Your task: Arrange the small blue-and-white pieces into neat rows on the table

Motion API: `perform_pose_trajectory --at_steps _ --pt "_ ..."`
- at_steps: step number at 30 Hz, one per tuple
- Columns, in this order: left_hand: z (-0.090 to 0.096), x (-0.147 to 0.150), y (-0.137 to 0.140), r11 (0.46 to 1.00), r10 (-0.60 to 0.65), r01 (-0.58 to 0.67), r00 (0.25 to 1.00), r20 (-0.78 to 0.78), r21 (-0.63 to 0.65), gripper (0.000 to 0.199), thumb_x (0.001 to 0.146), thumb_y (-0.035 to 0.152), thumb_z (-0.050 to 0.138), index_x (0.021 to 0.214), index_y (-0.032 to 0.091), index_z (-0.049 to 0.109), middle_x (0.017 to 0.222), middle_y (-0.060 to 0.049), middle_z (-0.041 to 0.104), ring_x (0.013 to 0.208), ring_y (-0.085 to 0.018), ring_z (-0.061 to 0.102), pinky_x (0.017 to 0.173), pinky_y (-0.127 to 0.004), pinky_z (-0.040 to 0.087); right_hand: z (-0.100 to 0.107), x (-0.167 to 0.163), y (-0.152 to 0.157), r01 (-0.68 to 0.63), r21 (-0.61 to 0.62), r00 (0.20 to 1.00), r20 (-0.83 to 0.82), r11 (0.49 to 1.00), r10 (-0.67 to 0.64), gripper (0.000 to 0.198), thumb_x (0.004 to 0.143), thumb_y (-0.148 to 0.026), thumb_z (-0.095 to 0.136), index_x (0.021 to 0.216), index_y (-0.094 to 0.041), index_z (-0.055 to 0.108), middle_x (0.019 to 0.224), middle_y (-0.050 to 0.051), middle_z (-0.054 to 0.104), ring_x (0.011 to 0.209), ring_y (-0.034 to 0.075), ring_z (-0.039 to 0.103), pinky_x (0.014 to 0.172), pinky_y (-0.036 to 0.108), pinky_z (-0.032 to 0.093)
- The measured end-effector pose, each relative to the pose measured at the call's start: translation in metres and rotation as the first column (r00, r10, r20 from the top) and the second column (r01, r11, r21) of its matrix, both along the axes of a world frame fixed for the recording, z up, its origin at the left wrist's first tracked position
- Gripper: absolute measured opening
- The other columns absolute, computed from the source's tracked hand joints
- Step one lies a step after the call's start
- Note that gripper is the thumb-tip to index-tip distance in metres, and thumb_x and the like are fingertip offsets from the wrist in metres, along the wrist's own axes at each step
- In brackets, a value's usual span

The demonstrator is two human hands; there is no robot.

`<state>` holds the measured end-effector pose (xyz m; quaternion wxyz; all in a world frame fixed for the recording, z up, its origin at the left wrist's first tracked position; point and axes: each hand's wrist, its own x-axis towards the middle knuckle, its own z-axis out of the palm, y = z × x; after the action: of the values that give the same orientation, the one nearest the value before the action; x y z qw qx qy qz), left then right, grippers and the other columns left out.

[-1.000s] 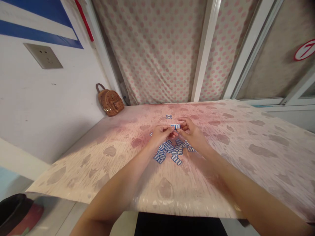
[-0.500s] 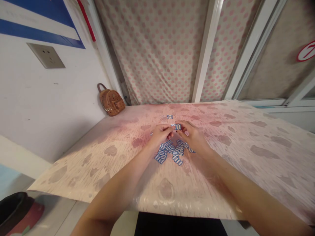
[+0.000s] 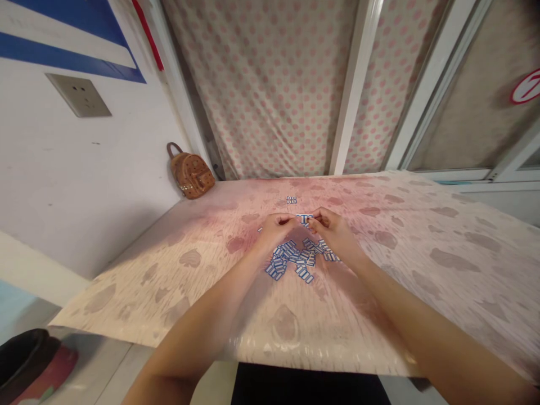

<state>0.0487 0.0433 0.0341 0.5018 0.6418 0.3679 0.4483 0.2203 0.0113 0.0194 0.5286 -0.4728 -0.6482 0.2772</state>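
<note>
In the head view, the left hand (image 3: 278,229) and the right hand (image 3: 332,228) meet above the middle of the worktop (image 3: 283,323), a little beyond a loose pile. Between them is a small white card with blue-edged panels (image 3: 304,219), its face turned toward the camera. The left hand has thumb and fingers drawn close at the card's left end; the right hand pinches the right end, forefinger arched over the top and thumb below. Both grips are narrow, and the fingertips are too small to show exactly how much of the card each one covers.

Nearer the camera, the pile of blue-and-white pieces (image 3: 291,259) lies flat and overlapping, spreading right to beside the right wrist. Past the hands, a small group of similar pieces (image 3: 291,199) lies well apart from the pile. One small pale piece (image 3: 260,229) sits just left of the left hand.

A patterned cloth with grey leaf-like shapes covers the worktop. At its far left corner, a brown backpack-shaped bag (image 3: 192,175) leans against the wall, below and right of a wall socket (image 3: 79,95). A dotted curtain (image 3: 270,84) hangs behind the far edge.
</note>
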Motion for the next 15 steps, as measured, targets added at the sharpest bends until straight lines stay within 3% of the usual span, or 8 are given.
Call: perform_pose_trajectory --at_steps 6,15 --pt "-0.004 -0.001 0.005 0.994 0.071 -0.074 0.997 0.041 0.083 0.019 0.072 0.031 0.072 0.078 0.013 0.075 0.073 -0.004 0.071 0.066 -0.013 0.059 0.064 -0.024 0.043 0.001 0.000 -0.001 0.012 -0.062 0.999 -0.030 0.998 -0.014 0.016 0.083 -0.036 0.058 0.078 -0.021 0.055 0.065 -0.001 0.062 0.062 0.015 0.058 0.060 0.027 0.045" --pt "-0.009 -0.001 0.011 0.990 0.111 -0.113 0.993 0.034 0.082 0.015 0.075 0.026 0.070 0.080 0.012 0.075 0.068 -0.003 0.070 0.059 -0.011 0.058 0.057 -0.021 0.042 -0.006 0.006 0.010 0.035 -0.070 0.999 -0.038 0.997 -0.037 0.014 0.082 -0.033 0.056 0.076 -0.020 0.058 0.065 -0.001 0.063 0.061 0.014 0.060 0.061 0.027 0.046"
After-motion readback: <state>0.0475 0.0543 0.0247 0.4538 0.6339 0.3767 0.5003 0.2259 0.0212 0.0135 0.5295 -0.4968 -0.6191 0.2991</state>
